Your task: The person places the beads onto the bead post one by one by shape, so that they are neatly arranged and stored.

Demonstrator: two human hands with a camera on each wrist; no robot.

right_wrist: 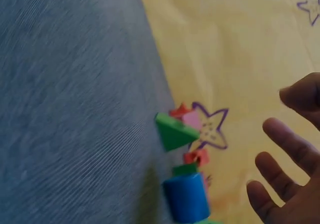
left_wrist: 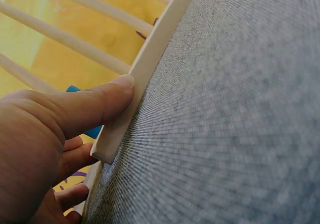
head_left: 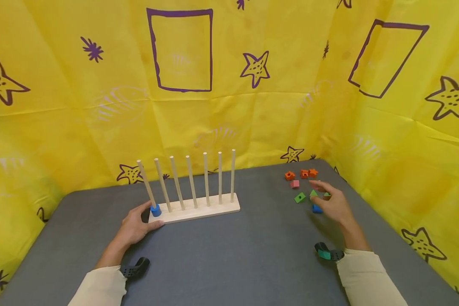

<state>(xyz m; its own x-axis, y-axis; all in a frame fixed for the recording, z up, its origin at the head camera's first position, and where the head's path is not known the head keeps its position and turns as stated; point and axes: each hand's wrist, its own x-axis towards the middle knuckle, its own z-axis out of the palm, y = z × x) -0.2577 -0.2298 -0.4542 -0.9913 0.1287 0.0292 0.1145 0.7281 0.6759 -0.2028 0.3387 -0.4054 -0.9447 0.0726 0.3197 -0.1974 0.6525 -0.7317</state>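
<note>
My left hand (head_left: pixel 134 227) grips the left end of a wooden peg stand (head_left: pixel 199 211), thumb along its front edge and fingers behind. In the left wrist view, the thumb presses the base's side (left_wrist: pixel 145 67). Several upright pegs rise from the base, and a blue block (head_left: pixel 156 210) sits at the foot of the leftmost one. Over at the right, my right hand (head_left: pixel 333 206) hovers above loose blocks with fingers spread and nothing held. Nearest to it are a blue cylinder (right_wrist: pixel 187 198) and green blocks, one of them triangular (right_wrist: pixel 175 132).
Beyond the right hand lie orange blocks (head_left: pixel 289 175) and a pink block (head_left: pixel 295 184); a green block with a hole (head_left: pixel 300 197) is to its left. A grey cloth-covered table (head_left: pixel 229 259) meets yellow patterned curtains (head_left: pixel 229 114) behind and at the sides.
</note>
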